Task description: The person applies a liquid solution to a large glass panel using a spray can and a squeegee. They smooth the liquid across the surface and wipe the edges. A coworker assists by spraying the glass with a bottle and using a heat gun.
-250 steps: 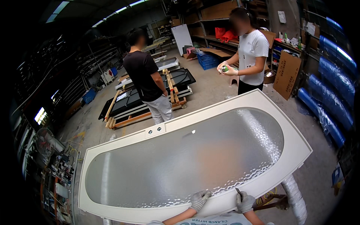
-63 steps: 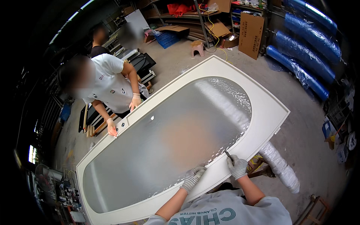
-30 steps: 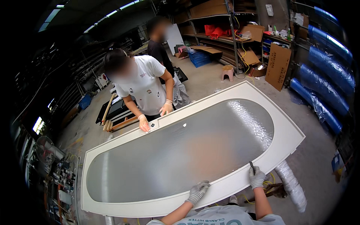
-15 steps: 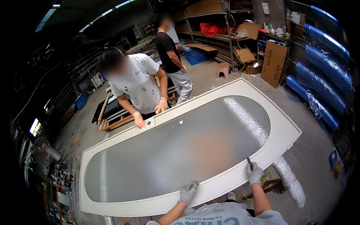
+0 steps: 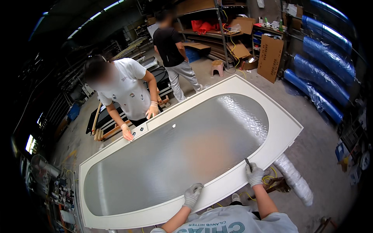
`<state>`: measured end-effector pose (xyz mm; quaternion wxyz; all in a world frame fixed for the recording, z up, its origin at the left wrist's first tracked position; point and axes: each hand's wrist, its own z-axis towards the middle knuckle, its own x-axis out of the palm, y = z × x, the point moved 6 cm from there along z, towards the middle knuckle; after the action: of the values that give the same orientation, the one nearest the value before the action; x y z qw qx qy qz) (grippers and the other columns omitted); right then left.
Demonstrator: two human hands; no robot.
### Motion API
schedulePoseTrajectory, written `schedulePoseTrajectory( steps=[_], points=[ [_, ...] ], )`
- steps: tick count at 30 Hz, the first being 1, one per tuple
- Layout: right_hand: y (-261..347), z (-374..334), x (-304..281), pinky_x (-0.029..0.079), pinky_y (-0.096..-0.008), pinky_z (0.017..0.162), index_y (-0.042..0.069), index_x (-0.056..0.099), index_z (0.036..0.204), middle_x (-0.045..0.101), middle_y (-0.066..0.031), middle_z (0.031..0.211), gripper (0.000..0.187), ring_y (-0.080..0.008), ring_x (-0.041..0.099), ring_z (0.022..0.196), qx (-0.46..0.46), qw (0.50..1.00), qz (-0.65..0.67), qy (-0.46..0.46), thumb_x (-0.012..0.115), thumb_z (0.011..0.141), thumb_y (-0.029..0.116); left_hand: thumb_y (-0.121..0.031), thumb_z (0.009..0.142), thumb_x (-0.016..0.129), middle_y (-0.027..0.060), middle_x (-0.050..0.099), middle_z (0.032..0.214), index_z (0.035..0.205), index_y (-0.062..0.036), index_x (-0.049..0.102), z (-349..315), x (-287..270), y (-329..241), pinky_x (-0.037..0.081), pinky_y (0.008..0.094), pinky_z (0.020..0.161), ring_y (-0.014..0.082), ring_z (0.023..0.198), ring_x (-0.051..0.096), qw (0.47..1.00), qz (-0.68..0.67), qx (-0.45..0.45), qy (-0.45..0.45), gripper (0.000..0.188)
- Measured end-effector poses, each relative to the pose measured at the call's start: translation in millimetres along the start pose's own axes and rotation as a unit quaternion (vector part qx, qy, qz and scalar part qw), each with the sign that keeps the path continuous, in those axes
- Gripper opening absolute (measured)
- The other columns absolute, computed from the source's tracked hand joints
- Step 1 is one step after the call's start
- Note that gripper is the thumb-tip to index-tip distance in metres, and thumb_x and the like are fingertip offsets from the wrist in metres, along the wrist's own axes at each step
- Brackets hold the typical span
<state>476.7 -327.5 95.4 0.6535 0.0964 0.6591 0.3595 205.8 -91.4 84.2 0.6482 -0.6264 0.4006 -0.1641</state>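
Observation:
A large pale door panel (image 5: 290, 131) lies flat before me, with a long rounded pane of textured frosted glass (image 5: 147, 167) set in it. My right hand (image 5: 255, 174), in a striped grey-white glove, grips a small dark narrow tool (image 5: 247, 161); its tip is at the glass edge on the near right, and its exact kind is unclear. My left hand (image 5: 191, 195), gloved alike, rests on the near border beside the glass rim, with fingers slightly bent and nothing visible in it. A small white scrap (image 5: 174, 126) sits on the glass near the far border.
Across the panel a person in a white shirt (image 5: 128, 83) leans over, hands on the far border by a plate with dark cut-outs (image 5: 141, 129). Behind stands a person in black (image 5: 169, 46). Blue film rolls (image 5: 314, 91) are at right; a wrapped support (image 5: 295, 180) sticks out below the panel.
My view has shifted, so the scene sits further left. The other person's hand has slid left along the far border, uncovering more of the plate. Both my hands keep their places on the panel.

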Motion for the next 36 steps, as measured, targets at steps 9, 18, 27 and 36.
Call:
schedulePoseTrajectory(
  steps=[9,18,27,36],
  points=[
    [4,0,-3,0.050,-0.0500,0.063,0.010,0.065,0.093,0.064,-0.0179,0.064,0.033,-0.0388,0.064,0.062,0.004,1.000,-0.010,0.010,0.054,0.091,0.041,-0.009,0.089,0.061,0.0122,0.068,0.106,0.094,-0.0037,0.070,16,32,6,0.049,0.0298,0.089,0.0208,0.095,0.063,0.998,0.028,0.043,0.028,0.012],
    [-1,1,2,0.050,-0.0505,0.064,0.009,0.065,0.093,0.065,-0.0187,0.066,0.033,-0.0396,0.064,0.063,-0.002,1.000,-0.009,0.010,0.054,0.091,0.040,-0.013,0.087,0.063,0.0158,0.067,0.113,0.096,-0.0051,0.071,12,29,-11,0.050,0.0327,0.090,0.0265,0.098,0.065,0.997,0.051,0.051,0.040,0.015],
    [2,0,0,0.050,-0.0486,0.064,0.008,0.066,0.096,0.066,-0.0180,0.068,0.030,-0.0382,0.065,0.065,-0.002,1.000,0.029,-0.004,0.058,0.090,0.037,-0.010,0.086,0.062,0.0158,0.068,0.110,0.092,-0.0050,0.072,-6,-14,3,0.051,0.0325,0.088,0.0266,0.096,0.065,0.997,0.065,0.039,0.006,0.012],
    [23,-21,13,0.050,-0.0477,0.063,0.009,0.066,0.096,0.067,-0.0166,0.068,0.035,-0.0366,0.065,0.065,-0.022,0.998,-0.006,0.061,0.054,0.092,0.042,-0.010,0.089,0.062,0.0095,0.070,0.097,0.092,-0.0029,0.071,-34,-81,30,0.051,0.0301,0.084,0.0183,0.089,0.064,0.997,0.026,-0.015,-0.072,0.011]
  ],
)
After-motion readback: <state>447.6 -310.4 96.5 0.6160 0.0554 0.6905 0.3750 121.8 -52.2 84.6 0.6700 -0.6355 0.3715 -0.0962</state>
